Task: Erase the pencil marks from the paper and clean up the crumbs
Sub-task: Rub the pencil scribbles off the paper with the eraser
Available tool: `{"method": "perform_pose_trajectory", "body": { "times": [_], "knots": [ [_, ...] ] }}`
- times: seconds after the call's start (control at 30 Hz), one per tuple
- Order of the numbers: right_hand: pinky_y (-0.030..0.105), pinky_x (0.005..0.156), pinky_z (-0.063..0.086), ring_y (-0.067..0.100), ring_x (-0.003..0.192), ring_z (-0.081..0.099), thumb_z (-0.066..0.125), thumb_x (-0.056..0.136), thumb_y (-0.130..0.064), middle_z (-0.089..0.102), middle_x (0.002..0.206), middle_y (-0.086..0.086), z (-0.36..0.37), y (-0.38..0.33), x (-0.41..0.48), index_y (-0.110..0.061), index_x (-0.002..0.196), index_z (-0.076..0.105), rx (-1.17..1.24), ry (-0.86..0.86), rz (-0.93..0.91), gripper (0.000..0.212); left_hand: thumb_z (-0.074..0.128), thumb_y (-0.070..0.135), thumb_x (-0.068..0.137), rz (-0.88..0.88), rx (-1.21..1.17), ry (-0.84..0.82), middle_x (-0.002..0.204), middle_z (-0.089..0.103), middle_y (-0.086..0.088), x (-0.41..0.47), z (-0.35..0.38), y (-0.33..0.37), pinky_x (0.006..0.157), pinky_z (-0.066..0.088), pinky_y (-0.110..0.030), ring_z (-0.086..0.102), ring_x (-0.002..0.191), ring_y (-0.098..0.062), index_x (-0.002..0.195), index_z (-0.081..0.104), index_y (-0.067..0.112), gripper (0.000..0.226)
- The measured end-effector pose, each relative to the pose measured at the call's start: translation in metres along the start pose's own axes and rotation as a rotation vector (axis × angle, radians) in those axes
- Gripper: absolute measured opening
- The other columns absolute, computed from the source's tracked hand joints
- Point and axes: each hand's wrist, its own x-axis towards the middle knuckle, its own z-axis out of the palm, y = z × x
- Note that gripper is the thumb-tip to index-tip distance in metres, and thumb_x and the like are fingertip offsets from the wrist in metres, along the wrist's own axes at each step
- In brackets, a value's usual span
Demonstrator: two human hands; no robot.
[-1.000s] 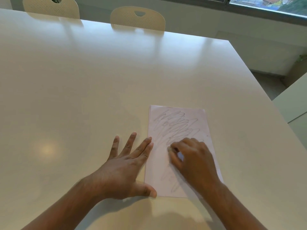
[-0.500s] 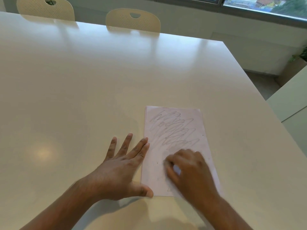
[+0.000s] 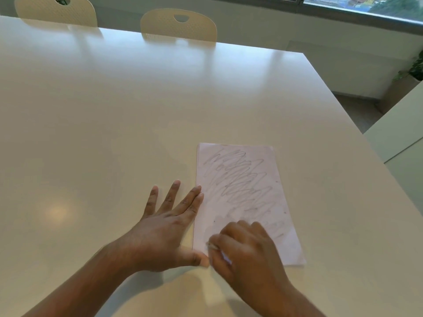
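The table (image 3: pixel 114 115) is smooth, hard and cream, with a soft gloss that mirrors window light and chairs. The paper (image 3: pixel 207 216) is thin and matt, its grey pencil marks (image 3: pixel 238 177) dull and smudgy. The far-left chair back (image 3: pixel 56 12) and its neighbour (image 3: pixel 178 27) look like moulded cream plastic, finely dimpled. The white eraser (image 3: pixel 225 257) pinched in the right hand (image 3: pixel 249 252) is too blurred to judge.

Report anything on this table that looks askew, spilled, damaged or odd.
Nothing looks damaged or spilled. The only oddity is a few dark specks, likely eraser crumbs, scattered on the paper above the right hand, which grips the eraser. The left hand lies flat at the sheet's left edge.
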Motion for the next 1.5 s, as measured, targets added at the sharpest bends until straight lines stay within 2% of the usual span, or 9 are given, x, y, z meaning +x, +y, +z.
{"method": "perform_pose_trajectory", "body": {
  "times": [0.13,0.2,0.33,0.53,0.73,0.9,1.07,1.3,1.5],
  "knots": [
    [0.040,0.067,0.047,0.021,0.072,0.060,0.068,0.090,-0.031,0.065,0.078,-0.009,-0.005,0.034,0.013,-0.028,0.078,0.072,-0.095,0.151,0.230,0.014,0.043,0.097,0.078,0.005,-0.006,-0.012,0.155,-0.053,0.024,-0.001,0.000,0.000,0.118,-0.033,-0.057,-0.061,0.135,-0.012,0.155,-0.039,0.033,0.130],
    [0.040,0.067,0.046,0.021,0.072,0.060,0.068,0.088,-0.029,0.064,0.076,-0.009,-0.006,0.030,0.013,-0.028,0.075,0.071,-0.069,0.168,0.220,0.014,0.043,0.098,0.078,0.005,-0.012,-0.004,0.156,-0.052,0.024,-0.002,0.001,0.000,0.118,-0.033,-0.057,-0.061,0.135,-0.011,0.155,-0.039,0.033,0.130],
    [0.035,0.067,0.045,0.016,0.074,0.055,0.072,0.088,-0.028,0.061,0.078,-0.009,0.004,-0.010,-0.004,-0.028,0.079,0.071,0.045,0.020,0.061,0.009,0.042,0.098,0.078,-0.002,-0.002,-0.006,0.156,-0.052,0.023,-0.001,0.001,0.000,0.118,-0.032,-0.058,-0.061,0.135,-0.011,0.155,-0.040,0.033,0.129],
    [0.043,0.067,0.051,0.020,0.069,0.058,0.069,0.085,-0.026,0.061,0.074,-0.007,-0.006,0.040,0.009,-0.025,0.074,0.068,-0.005,0.172,0.322,0.012,0.043,0.097,0.078,0.008,-0.020,0.004,0.156,-0.051,0.025,-0.001,0.001,-0.001,0.118,-0.033,-0.058,-0.060,0.136,-0.011,0.156,-0.038,0.034,0.129],
    [0.035,0.069,0.044,0.015,0.074,0.056,0.072,0.088,-0.029,0.060,0.078,-0.011,0.000,0.008,-0.006,-0.027,0.079,0.070,0.020,0.027,0.160,0.009,0.043,0.098,0.077,0.004,-0.016,0.002,0.154,-0.053,0.026,-0.001,0.001,-0.001,0.118,-0.033,-0.057,-0.061,0.135,-0.009,0.154,-0.040,0.035,0.129],
    [0.039,0.070,0.046,0.022,0.073,0.062,0.069,0.085,-0.028,0.063,0.075,-0.008,-0.012,0.049,0.005,-0.025,0.074,0.069,-0.049,0.190,0.341,0.011,0.042,0.098,0.077,0.004,-0.014,-0.006,0.153,-0.053,0.027,-0.001,0.001,-0.002,0.119,-0.031,-0.058,-0.061,0.135,-0.009,0.153,-0.041,0.036,0.129],
    [0.036,0.067,0.043,0.015,0.073,0.055,0.072,0.086,-0.026,0.060,0.076,-0.010,-0.002,0.004,-0.010,-0.027,0.076,0.069,0.009,0.064,0.165,0.010,0.042,0.098,0.078,0.001,-0.003,-0.012,0.152,-0.054,0.027,0.000,0.000,-0.001,0.119,-0.032,-0.059,-0.062,0.134,-0.010,0.151,-0.043,0.036,0.128],
    [0.040,0.070,0.045,0.019,0.071,0.061,0.068,0.083,-0.028,0.063,0.072,-0.009,-0.017,0.043,0.000,-0.027,0.073,0.068,-0.071,0.166,0.369,0.011,0.042,0.098,0.078,0.003,-0.002,-0.020,0.152,-0.054,0.027,0.000,0.000,-0.002,0.119,-0.031,-0.058,-0.061,0.135,-0.010,0.151,-0.043,0.036,0.127],
    [0.035,0.067,0.042,0.014,0.072,0.054,0.075,0.083,-0.027,0.058,0.075,-0.011,-0.002,0.003,-0.014,-0.028,0.076,0.069,0.015,0.072,0.178,0.009,0.042,0.097,0.078,-0.006,-0.001,-0.032,0.151,-0.055,0.027,0.000,-0.001,-0.001,0.118,-0.032,-0.058,-0.062,0.134,-0.009,0.151,-0.043,0.036,0.128]
  ]
}}
